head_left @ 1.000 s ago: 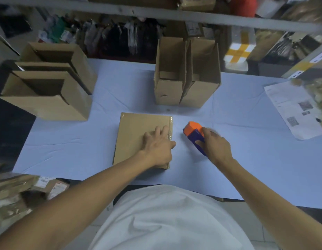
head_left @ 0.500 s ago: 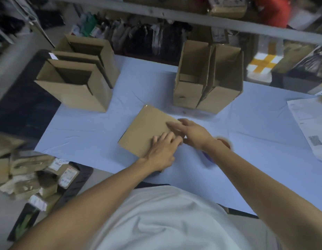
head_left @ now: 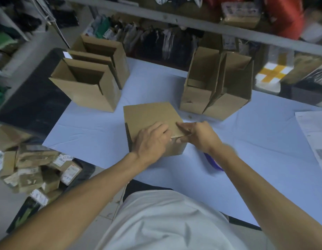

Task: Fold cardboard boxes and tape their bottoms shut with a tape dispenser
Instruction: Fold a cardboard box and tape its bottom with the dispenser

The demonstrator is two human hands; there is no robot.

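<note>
A closed brown cardboard box (head_left: 149,114) sits in the middle of the blue-covered table (head_left: 88,134), its taped face up. My left hand (head_left: 150,141) lies over its near right corner, fingers bent on the top. My right hand (head_left: 198,136) grips the same corner from the right, with the thumb on the top face. A glint of clear tape shows between the two hands. The tape dispenser (head_left: 213,162) lies on the table under my right forearm, so only a blue-purple part of it shows.
Two open boxes (head_left: 88,83) stand at the back left and two more (head_left: 218,87) at the back right. A printed sheet (head_left: 315,134) lies at the right edge. Small parcels (head_left: 35,168) are piled on the floor to the left. A shelf rail (head_left: 192,24) crosses behind.
My right hand let go of the tape dispenser and came over to the box. Both hands have turned the box on the table, and my view has swung to the left.
</note>
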